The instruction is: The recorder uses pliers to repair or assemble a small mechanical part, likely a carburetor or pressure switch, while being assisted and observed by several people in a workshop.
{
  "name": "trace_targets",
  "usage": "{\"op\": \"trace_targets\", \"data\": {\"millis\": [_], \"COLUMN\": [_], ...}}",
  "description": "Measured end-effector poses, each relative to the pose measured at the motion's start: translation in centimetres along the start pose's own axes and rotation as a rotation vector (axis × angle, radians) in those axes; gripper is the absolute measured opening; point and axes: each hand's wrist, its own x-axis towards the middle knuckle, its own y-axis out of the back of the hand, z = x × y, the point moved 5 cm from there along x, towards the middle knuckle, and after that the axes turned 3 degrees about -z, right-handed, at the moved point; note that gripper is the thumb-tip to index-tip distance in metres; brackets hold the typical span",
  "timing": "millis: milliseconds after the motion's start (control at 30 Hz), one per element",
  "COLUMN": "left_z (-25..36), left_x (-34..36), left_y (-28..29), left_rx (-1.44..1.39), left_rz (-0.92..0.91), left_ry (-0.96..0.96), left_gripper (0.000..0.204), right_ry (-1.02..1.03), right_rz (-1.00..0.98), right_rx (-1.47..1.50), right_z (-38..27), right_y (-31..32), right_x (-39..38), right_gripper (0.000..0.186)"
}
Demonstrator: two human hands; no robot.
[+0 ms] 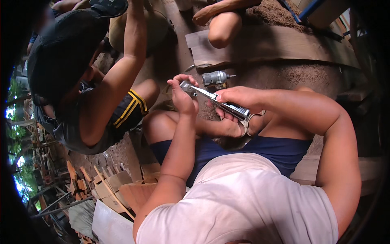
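Observation:
My right hand (235,101) is wrapped round the handles of shiny metal pliers (230,107), which look like long-nosed locking pliers. Their narrow tip points up and left toward my left hand (185,94). Between the curled fingers and thumb of that hand is a small grey metal piece (187,86) with a hole in it. The tip of the pliers is at this piece, but I cannot tell whether it grips it. Just beyond my hands, a silver power tool (215,78) with a thin bit lies on the ground, the bit facing right.
A wide wooden plank (268,45) lies across the far side, with sawdust (308,75) around it. Close on my left sits a person in a black cap (61,53); another person's knee (224,29) shows at the top. Wood offcuts (115,185) are piled at lower left.

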Motion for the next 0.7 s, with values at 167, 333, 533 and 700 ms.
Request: {"op": "trace_targets", "data": {"millis": [167, 333, 533, 700], "left_z": [0.2, 0.6, 1.6, 2.1], "left_x": [-0.1, -0.3, -0.7, -0.9], "left_y": [-1.2, -1.3, -1.7, -1.6], "left_rx": [0.085, 0.191, 0.225, 0.394], "left_rz": [-0.017, -0.023, -0.044, -0.076], "left_ry": [-0.03, -0.101, -0.158, -0.24], "left_gripper": [0.053, 0.055, 0.057, 0.061], "right_ry": [-0.061, -0.056, -0.059, -0.075], "right_rz": [0.014, 0.002, -0.011, -0.018], "right_rx": [-0.038, -0.028, -0.017, -0.01], "right_z": [-0.2, -0.1, -0.2, -0.2], "right_y": [0.6, 0.7, 0.6, 0.6], "right_x": [-0.2, -0.1, -0.2, -0.1], "right_gripper": [0.036, 0.037, 0.038, 0.038]}}
